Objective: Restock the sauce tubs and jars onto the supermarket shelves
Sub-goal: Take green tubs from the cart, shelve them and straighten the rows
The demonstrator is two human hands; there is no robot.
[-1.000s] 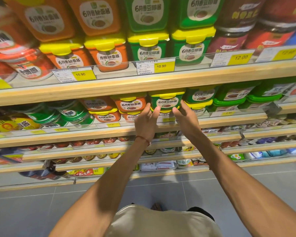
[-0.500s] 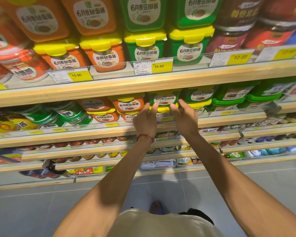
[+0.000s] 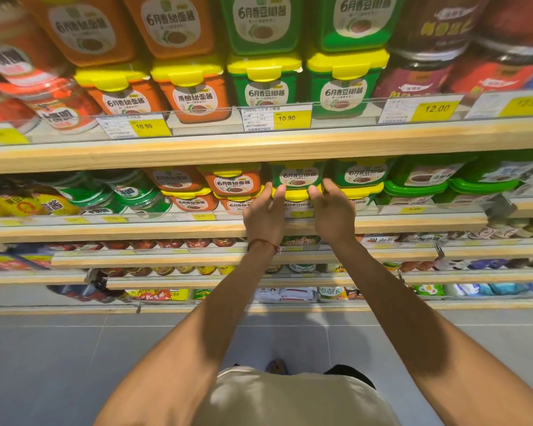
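**Fingers bracket the green tub on the second shelf**

Fingers of the left hand and the right hand reach up and forward, nearly straight and only loosely curved. The left fingers lie at the lower left corner of the green tub and the right fingers at its lower right corner. They are laid against it, not wrapped round it. Whether they press or merely touch is not clear.

The tub lies straight ahead of the fingertips, between the two hands, and neither hand is nearer. It stands on the yellow lid of a second tub, which sits on the shelf behind the clear price rail. An orange tub is just beside it on the left and another green tub on the right, so the fingers have little room at either side.

The tub stands upright with its labelled face turned out toward the person. The part that shows is wider than it is high and runs left to right along the shelf front. Its top is cut off by the shelf above and its depth is hidden, so I cannot tell its true long axis.

Judging from this, the coming move runs straight back into the shelf, with both hands pushing evenly to keep the label square to the front.
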